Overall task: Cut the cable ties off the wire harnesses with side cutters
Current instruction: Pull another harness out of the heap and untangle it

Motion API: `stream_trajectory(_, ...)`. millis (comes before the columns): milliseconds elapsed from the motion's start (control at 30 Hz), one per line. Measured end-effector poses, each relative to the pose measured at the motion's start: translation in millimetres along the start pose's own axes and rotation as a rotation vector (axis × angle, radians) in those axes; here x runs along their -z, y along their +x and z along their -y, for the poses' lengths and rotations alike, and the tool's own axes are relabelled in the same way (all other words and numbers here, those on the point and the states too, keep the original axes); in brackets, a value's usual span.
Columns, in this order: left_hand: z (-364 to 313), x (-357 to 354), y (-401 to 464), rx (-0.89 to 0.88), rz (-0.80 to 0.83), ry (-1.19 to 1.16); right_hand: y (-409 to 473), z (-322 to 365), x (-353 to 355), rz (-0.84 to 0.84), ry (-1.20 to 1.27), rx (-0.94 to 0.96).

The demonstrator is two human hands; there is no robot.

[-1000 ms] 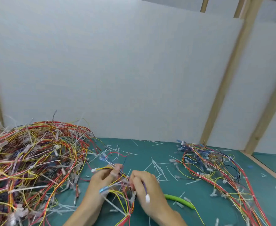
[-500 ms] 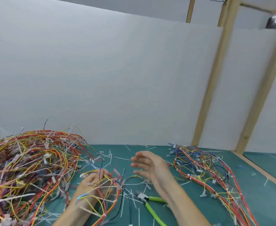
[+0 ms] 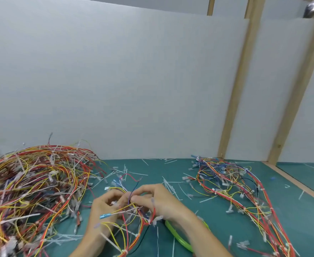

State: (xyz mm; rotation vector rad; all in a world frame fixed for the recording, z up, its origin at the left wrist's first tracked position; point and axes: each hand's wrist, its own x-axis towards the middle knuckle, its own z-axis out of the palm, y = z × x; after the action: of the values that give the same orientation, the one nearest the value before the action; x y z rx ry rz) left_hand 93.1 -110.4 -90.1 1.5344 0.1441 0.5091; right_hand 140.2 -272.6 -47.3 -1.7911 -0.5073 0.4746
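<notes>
Both hands are on the harness [image 3: 132, 217] now, low in the middle. The left hand [image 3: 104, 210] has its fingers curled round the bundle of yellow, red and white wires, and the right hand [image 3: 158, 201] has come back in from where it hung open in the air half a second ago; its fingertips now pinch the thin wires right against the left hand's fingers. A red loop and a dark blue strand stick up between the two hands, and a blue tag [image 3: 104, 216] pokes out to the left below the left wrist. The harness trails down toward the near edge between the forearms.

The cutters [image 3: 178, 236] lie on the mat [image 3: 198, 182], just under the right forearm. Only the green handles show; a moment ago the head was in sight too, now the arm covers it. Neither hand touches them.

Out to the left sits the big pile [image 3: 33, 190] of tangled harnesses, white tie tails bristling from it. To the right, well apart from the hands, lies the smaller pile [image 3: 235, 188], spread in long loops. Cut tie ends [image 3: 171, 184] litter the mat between them, thickest just beyond the hands. Behind stands the white panel [image 3: 115, 80] with wooden posts [image 3: 234, 89] on the right.
</notes>
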Motion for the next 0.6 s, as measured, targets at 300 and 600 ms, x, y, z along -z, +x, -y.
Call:
stream_trajectory(300,-17,0,-3,-0.151,-0.067,0.09,-1,2,-2,0.171,0.201,-0.01)
stream_trajectory(600,-26,-1,-13,-0.239,-0.068,0.077,0,1,-1,0.119,0.239,-0.029)
